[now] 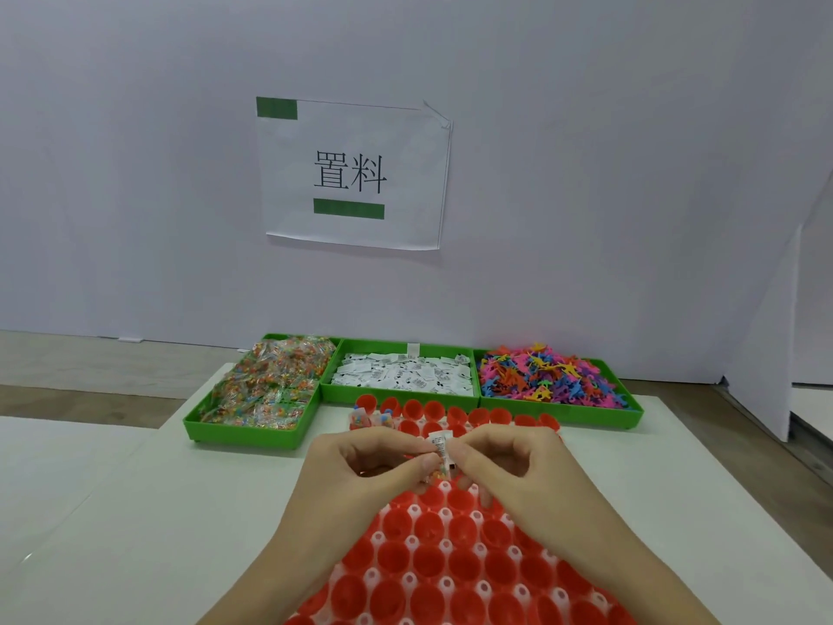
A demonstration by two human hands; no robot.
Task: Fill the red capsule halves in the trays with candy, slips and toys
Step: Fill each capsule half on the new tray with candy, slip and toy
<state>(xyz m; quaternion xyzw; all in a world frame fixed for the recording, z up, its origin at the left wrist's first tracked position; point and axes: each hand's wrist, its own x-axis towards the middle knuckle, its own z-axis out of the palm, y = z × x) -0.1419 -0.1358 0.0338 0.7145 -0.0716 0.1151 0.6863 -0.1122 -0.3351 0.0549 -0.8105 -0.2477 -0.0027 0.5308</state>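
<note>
Looking down at the red halves (444, 561), we see them sitting mouth-up in a white tray (408, 541) that runs off the bottom edge. Most are bare inside; a couple at the far left corner of the tray hold candy packets (368, 419).

Both our hands meet over the tray's far end. The left hand (356, 471) and right hand (505, 466) each pinch the same slip (441, 446) with thumb and fingertips, and there looks to be a candy packet tucked under it, hard to tell.

Behind the tray sit three green bins, touching side by side: candy bin (252, 433) left and angled, slip bin (401, 394) straight behind, toy bin (563, 412) right, piled with bright plastic figures. The bins sit just beyond the tray's far row.

Left and right of the tray there's bare white table (135, 512). A wall with a paper sign (354, 173) rises right behind the bins.
</note>
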